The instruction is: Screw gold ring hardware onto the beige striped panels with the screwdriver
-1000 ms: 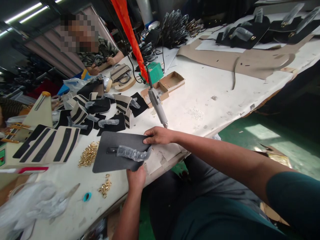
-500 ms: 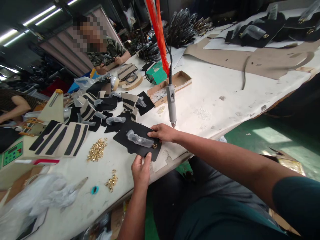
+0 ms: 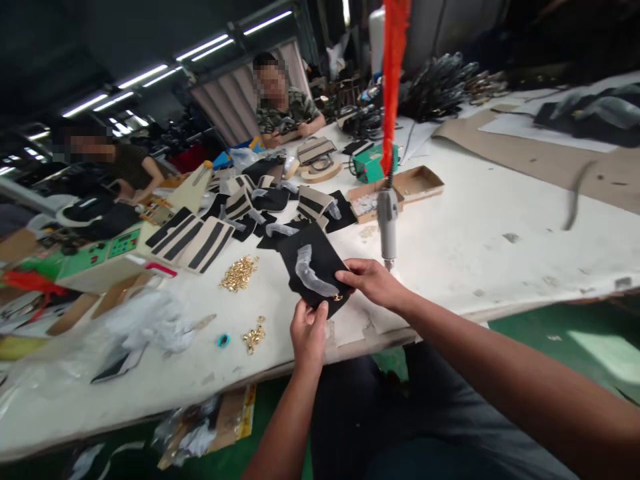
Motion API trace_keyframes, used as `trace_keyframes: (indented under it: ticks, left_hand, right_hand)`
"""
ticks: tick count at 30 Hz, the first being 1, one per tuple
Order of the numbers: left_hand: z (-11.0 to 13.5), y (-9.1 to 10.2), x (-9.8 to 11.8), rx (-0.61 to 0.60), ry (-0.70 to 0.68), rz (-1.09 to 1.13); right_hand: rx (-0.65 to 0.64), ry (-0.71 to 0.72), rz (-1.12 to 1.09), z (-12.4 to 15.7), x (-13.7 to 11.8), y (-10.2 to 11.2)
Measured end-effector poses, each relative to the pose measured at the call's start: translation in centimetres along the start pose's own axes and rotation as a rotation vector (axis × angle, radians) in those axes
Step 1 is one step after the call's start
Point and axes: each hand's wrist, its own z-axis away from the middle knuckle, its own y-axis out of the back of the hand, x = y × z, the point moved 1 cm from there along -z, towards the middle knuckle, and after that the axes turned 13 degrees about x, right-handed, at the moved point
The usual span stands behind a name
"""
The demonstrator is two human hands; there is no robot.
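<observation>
Between both hands is a black flat bag panel, tilted up over the table's near edge. A strip wrapped in clear plastic lies across it, with a gold fitting at its lower end. My left hand pinches the panel's lower edge, thumb on top. My right hand grips its right edge, thumb on the face. Just beyond my right hand hangs a grey electric screwdriver, tip down. Left of the panel lie a larger pile of gold fittings and a smaller gold pile.
Several more panels lie heaped behind the held one. A green box and an open cardboard box stand near the screwdriver. Plastic bags and a blue ring lie at left. Two people sit across the table.
The view has swung left, so the scene sits farther right. The panel has been turned and tipped upward in my hands, its plastic-wrapped strip now steeper. Both hands keep their hold.
</observation>
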Motion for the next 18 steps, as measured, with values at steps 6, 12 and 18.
trace_keyframes:
  ticks: [6, 12, 18]
  left_hand:
    - [2.2, 3.3, 1.5, 0.135, 0.268, 0.389]
    - [4.5, 7.2, 2.8, -0.139, 0.657, 0.794]
    - [6.5, 9.0, 1.3, -0.133, 0.621, 0.486]
  right_hand:
    - [-0.016, 0.622, 0.365, 1.3, -1.6, 0.4]
    - [-0.153, 0.906, 0.51, 1.5, 1.0, 1.0]
    - [-0.243, 0.88, 0.697, 1.6, 2.5, 2.5]
